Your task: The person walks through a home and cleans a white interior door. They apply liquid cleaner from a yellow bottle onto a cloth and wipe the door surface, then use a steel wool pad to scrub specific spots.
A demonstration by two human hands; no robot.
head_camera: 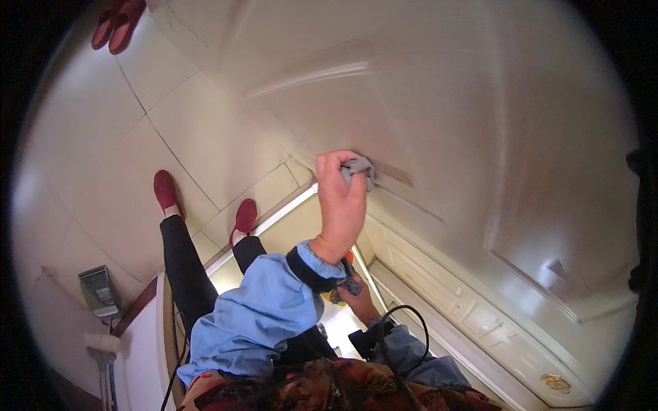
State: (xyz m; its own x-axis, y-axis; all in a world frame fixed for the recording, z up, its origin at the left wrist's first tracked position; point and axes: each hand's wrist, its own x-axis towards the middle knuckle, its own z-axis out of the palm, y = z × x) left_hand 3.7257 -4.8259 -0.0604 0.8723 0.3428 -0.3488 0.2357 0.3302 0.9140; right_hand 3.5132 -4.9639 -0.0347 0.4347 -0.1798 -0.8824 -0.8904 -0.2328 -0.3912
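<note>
My left hand is closed around a crumpled grey cloth and holds it against a glossy cream panelled door, beside a strip of moulding. A brownish band shows on the door just right of the cloth. Lower down, partly behind my left cuff, my right hand grips a dark grey speckled cloth or pad. Bits of yellow and orange show beside that hand, but what they belong to is mostly hidden by the left wrist.
Pale tiles cover the floor, bordered by a white metal strip. A dustpan and a broom stand at lower left. Red slippers lie at upper left. A black cable loops by my right arm.
</note>
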